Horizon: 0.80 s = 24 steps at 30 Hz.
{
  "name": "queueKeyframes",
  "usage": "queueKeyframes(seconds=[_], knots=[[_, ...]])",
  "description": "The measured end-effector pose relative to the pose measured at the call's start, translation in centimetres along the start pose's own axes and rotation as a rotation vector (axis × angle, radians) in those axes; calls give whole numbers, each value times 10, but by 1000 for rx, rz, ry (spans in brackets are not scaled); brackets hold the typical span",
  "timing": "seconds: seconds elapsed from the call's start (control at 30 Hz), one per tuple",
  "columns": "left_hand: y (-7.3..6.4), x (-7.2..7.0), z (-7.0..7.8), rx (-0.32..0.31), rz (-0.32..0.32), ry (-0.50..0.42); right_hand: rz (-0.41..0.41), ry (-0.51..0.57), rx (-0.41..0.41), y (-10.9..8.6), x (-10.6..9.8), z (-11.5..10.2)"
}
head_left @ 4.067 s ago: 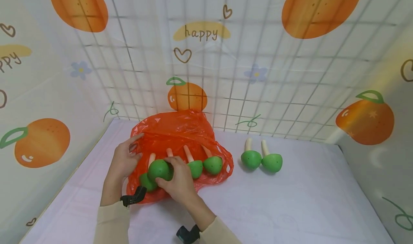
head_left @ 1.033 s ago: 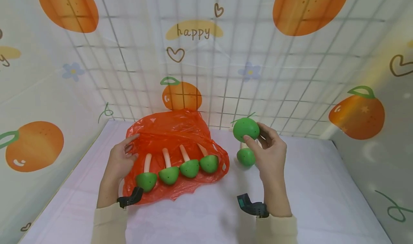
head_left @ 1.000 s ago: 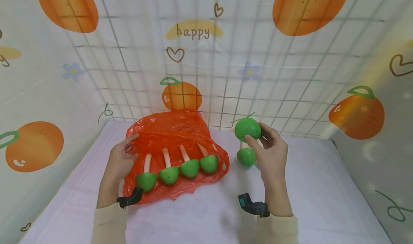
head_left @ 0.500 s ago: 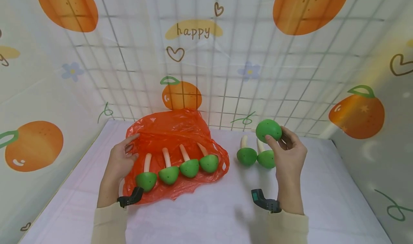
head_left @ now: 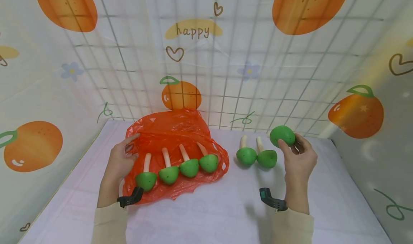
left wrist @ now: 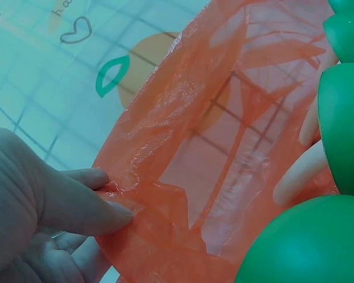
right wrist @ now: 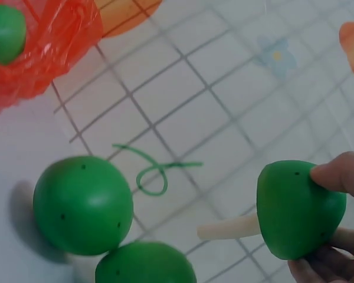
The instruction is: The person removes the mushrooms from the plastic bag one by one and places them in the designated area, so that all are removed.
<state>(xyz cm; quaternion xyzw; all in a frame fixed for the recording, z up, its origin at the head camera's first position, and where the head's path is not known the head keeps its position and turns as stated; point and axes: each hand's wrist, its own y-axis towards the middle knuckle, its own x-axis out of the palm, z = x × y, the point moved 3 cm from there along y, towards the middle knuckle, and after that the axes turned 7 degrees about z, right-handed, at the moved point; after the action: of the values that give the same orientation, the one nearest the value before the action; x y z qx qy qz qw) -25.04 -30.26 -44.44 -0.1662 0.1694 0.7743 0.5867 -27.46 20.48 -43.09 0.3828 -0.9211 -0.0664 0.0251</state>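
My right hand (head_left: 299, 162) grips a toy mushroom (head_left: 282, 135) by its green, dotted cap, thumb on the near side. In the right wrist view this mushroom's pale stem (right wrist: 230, 227) points left. Left of that hand, two more mushrooms, one (head_left: 246, 156) beside the other (head_left: 267, 158), lie on the table with stems toward the back wall. My left hand (head_left: 120, 160) pinches the edge of a red plastic bag (head_left: 167, 123) between thumb and fingers, seen closely in the left wrist view. Several mushrooms, such as the leftmost one (head_left: 146, 181), lie in a slanting row on the bag's red film.
A pale cloth covers the table (head_left: 219, 211). Behind it rises a wall curtain (head_left: 206, 64) printed with oranges and hearts, with a wire grid showing through. Similar curtains enclose the left and right sides.
My right hand lifted a mushroom from the bag's row and carried it right, past the two on the table, lowering slightly of late. My left hand keeps its place at the bag.
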Motion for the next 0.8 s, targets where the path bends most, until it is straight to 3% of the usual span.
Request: queueKeyframes(seconds=[0.1,0.8], knots=[[0,0,0,-4,2,-2,23,26,28,5,-3,7],[0,1,0,-30,19,-2,74,-68,74,25,-11,52]])
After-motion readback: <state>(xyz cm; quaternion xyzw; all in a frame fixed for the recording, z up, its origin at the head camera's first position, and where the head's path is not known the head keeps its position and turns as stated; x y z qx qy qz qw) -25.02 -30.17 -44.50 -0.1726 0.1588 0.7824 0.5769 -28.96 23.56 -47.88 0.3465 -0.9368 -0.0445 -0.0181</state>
